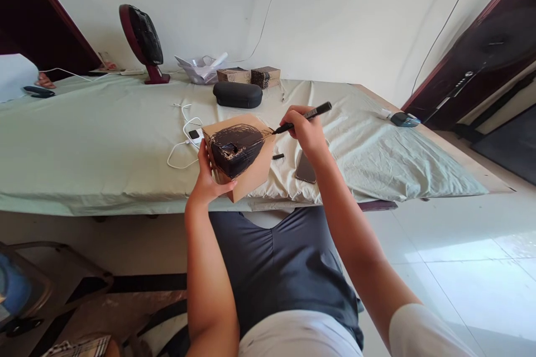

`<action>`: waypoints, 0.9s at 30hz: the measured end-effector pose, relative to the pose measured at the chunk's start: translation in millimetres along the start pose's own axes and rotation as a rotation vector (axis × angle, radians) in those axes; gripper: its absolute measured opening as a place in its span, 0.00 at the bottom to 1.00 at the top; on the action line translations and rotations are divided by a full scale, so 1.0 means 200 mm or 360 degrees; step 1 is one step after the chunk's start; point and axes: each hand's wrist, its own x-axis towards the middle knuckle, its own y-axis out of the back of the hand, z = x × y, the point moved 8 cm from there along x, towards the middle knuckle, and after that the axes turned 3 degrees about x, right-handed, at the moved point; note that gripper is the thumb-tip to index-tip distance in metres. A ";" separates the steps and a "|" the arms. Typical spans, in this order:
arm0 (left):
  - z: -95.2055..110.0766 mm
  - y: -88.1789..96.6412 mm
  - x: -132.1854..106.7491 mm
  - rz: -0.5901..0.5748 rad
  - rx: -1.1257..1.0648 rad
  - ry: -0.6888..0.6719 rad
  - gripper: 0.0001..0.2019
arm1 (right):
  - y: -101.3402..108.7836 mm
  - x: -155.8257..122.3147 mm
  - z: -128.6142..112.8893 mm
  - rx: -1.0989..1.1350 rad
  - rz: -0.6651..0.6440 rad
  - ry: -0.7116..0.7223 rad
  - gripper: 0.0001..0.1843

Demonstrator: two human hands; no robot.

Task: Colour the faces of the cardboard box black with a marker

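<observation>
Tan box (240, 152) scribbled over in blackish brown; marker (310, 115) coloured black. Tablecloth (104, 145) tinted pale green. Fan (144, 39) finished in maroon and black. Fabric (79, 347) checked, cream-and-dark.

The person's left hand (206, 179) grips a brown, black-scribbled cardboard box (242, 152); the right hand (305, 127) holds a slim black marker (317, 111), tip seemingly touching it.
</observation>
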 end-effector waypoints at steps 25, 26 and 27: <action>-0.17 -0.06 0.01 0.0000 -0.0321 -0.0101 0.81 | -0.16 -0.49 0.13 -0.0093 0.0780 0.1119 0.08; -0.18 -0.06 0.01 0.0001 -0.0317 -0.0101 0.82 | -0.17 -0.50 0.13 -0.0098 0.0789 0.1114 0.08; -0.17 -0.07 0.01 0.0004 -0.0314 -0.0103 0.82 | -0.18 -0.50 0.14 -0.0105 0.0796 0.1106 0.08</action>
